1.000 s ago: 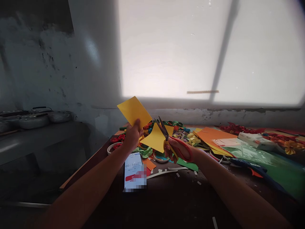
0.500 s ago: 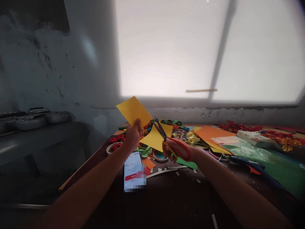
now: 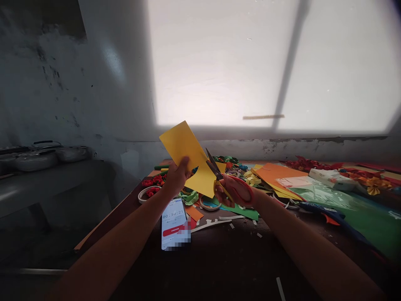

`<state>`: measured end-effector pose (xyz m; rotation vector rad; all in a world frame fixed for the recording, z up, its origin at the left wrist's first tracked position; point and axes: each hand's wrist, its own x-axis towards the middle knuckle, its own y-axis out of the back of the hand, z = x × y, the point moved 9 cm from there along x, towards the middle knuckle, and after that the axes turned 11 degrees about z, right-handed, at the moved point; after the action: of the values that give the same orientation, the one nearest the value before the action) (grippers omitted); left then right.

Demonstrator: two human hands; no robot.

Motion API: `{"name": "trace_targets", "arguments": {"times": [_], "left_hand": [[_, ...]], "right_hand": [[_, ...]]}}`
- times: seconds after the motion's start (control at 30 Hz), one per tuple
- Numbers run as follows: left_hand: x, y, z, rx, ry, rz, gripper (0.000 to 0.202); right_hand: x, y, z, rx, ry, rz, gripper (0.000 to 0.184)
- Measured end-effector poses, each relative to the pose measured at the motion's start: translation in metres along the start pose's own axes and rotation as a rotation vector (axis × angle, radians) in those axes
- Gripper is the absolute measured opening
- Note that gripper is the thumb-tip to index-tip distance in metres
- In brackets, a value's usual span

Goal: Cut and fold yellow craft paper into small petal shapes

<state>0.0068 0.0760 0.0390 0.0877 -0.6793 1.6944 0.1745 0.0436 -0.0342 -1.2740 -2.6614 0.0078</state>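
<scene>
- Brightly lit wall [image 3: 216, 67] is rising behind a dark table [image 3: 225, 267], the tabletop stretching between the forearms [image 3: 109, 251].
- Left hand [image 3: 177, 177] is pinching smooth yellow paper [image 3: 180, 140] above the table, thumb pressing flat.
- Right hand [image 3: 232, 190] is clamping scissors [image 3: 214, 168], pointed metal blades standing apart near the paper's right edge.
- Thin white strip [image 3: 210, 224] is curving beside the phone [image 3: 173, 221].

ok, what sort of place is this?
Likely a makeshift craft spot, perhaps in a kitchen: scissors, coloured paper spread over a dark table, and metal pots at left.
</scene>
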Motion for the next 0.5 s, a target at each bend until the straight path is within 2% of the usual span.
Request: {"name": "trace_targets", "arguments": {"times": [0.17,0.37,0.5], "left_hand": [[0.005,0.0,0.007,0.02,-0.021,-0.032,0.047],[0.003,0.001,0.01,0.087,0.0,-0.092,0.044],[0.003,0.003,0.01,0.115,-0.004,-0.074,0.042]], "right_hand": [[-0.01,-0.004,-0.011,-0.016,-0.018,-0.132,0.057],[-0.014,-0.011,-0.015,-0.032,-0.078,-0.134,0.06],[-0.014,-0.01,-0.018,-0.057,-0.06,-0.116,0.062]]}}
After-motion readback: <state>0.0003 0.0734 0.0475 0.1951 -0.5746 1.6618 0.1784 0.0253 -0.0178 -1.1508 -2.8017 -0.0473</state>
